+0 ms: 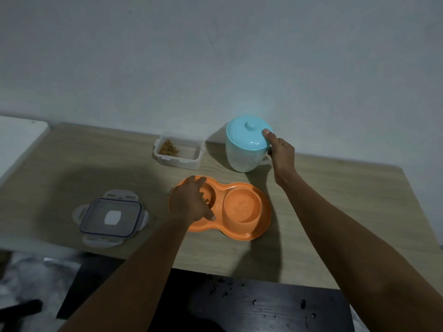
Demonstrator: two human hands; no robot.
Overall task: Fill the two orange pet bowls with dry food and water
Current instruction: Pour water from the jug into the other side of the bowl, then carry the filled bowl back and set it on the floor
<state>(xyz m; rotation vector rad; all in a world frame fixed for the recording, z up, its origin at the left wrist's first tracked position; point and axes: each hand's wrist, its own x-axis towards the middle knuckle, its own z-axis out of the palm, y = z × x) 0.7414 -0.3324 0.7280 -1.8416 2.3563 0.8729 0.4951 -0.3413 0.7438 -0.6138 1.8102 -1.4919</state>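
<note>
Dead centre on the wooden table [72,164]: orange double pet bowl [242,232], two wells side by side in one moulded piece. Left well [212,200] mostly hidden under the left hand [191,203], though a few brown bits of dry food [204,197] visible in it near the fingers. Right well [242,206] uncovered, inside looking orange with a faint sheen; can't tell if any water in it.

Left hand hovering over that left well, fingers loosely curled and pointing down, thumb near the front rim. Can't tell whether pinching kibble or just loose, too dim and blurry.

Right hand [280,149] up at the back, wrapped around the side of a pale jug [244,156] with a light blue lid [248,136], thumb pressed onto the lid's edge, remaining fingers closed on the handle side. Jug upright on the table, just behind the right well, close to the wall [215,56].

Left of the jug, clear plastic food container [178,152], open, small heap of brown kibble in its left corner. Off to the left and nearer, its clip lid [111,218] flat on the table, well apart from the container.

Bottom of the view: dark surface [263,305] with scattered specks.
</note>
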